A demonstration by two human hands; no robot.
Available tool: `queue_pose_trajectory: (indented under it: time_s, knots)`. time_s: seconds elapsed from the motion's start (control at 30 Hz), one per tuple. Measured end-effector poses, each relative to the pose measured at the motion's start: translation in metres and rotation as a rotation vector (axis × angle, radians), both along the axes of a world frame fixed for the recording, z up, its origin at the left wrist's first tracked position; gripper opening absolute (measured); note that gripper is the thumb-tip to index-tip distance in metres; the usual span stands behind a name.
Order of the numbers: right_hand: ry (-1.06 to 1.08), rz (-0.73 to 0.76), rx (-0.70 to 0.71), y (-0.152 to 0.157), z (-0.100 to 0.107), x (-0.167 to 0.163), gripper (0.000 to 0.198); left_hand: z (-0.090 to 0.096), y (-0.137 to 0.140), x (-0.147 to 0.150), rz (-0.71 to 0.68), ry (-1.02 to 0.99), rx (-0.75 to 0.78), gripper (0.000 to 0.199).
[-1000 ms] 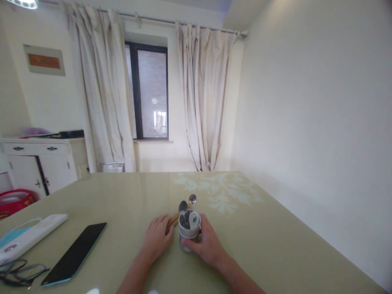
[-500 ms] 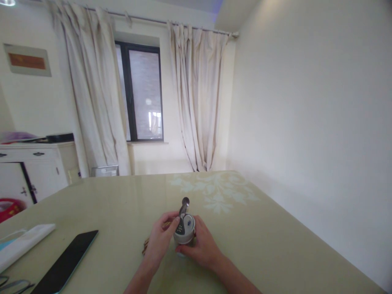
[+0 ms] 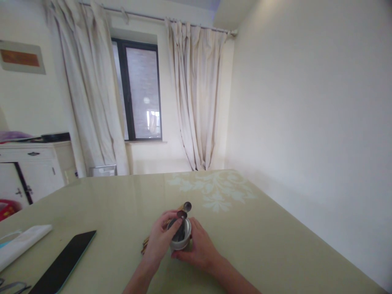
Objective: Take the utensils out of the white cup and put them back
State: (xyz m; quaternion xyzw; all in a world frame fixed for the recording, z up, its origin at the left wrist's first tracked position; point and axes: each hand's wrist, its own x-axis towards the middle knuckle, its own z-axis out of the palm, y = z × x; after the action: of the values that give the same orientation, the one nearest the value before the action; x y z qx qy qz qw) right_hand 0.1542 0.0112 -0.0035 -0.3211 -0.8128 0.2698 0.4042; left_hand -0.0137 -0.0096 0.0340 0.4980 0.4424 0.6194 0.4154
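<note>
A small round metal-rimmed jar (image 3: 180,246) stands low over the table, with my right hand (image 3: 200,247) wrapped around its right side. A dark piece crosses the jar's top; whether it is part of the lid or lies over it I cannot tell. My left hand (image 3: 159,237) is closed around the measuring spoons (image 3: 187,206), its thumb reaching over the jar's left rim. Two round spoon bowls show beyond the jar's far edge. Brown-gold handle ends (image 3: 144,246) stick out behind the left wrist; most of their length is hidden by the hand.
A flat black slab (image 3: 65,259) lies on the table (image 3: 116,208) to the left. Beside it are a white tray-like object (image 3: 26,245) and glasses (image 3: 14,287). A white wall (image 3: 312,122) borders the table on the right; a cabinet (image 3: 39,175) stands at far left.
My hands and the jar have shifted slightly left. The spoons have turned, so two bowls show apart. The perforated lid section and round opening seen before are no longer clear.
</note>
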Motion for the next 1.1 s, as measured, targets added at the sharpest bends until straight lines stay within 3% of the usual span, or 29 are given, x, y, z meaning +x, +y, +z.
queue_pose_trajectory:
  time_s: [0.13,0.27,0.37,0.5,0.57,0.63,0.8,0.93,1.0,1.1]
  knots:
    - [0.006,-0.011,-0.036,-0.002,0.003,0.0,0.078,0.008,-0.001,-0.007,0.048,-0.29,-0.039,0.047]
    - [0.044,-0.015,-0.055,-0.002,0.001,0.002,0.077,0.013,0.004,-0.041,0.22,-0.645,0.132,0.043]
    - [0.065,-0.009,-0.075,-0.001,0.001,0.003,0.074,0.002,0.014,-0.071,0.439,-0.374,0.078,0.047]
    - [0.076,-0.005,-0.078,-0.001,0.001,0.002,0.072,-0.026,0.031,-0.09,0.574,0.421,-0.114,0.03]
    - [0.075,-0.003,-0.078,-0.002,0.002,0.002,0.074,-0.038,0.039,-0.091,0.551,0.709,-0.108,0.034]
    - [0.079,-0.003,-0.079,-0.003,0.003,0.002,0.076,-0.047,0.045,-0.089,0.49,0.852,-0.101,0.037]
    - [0.068,-0.012,-0.08,-0.005,0.005,0.002,0.075,-0.05,0.043,-0.081,0.413,0.881,-0.125,0.03]
    - [0.069,-0.013,-0.07,-0.003,0.002,0.001,0.074,-0.024,0.026,-0.058,0.341,0.681,-0.017,0.034]
    - [0.066,-0.011,-0.062,-0.002,0.001,0.001,0.076,-0.006,0.015,-0.042,0.158,0.448,0.075,0.044]
    - [0.067,0.011,-0.058,-0.001,0.001,0.001,0.08,0.014,0.0,-0.022,-0.04,0.231,0.057,0.051]
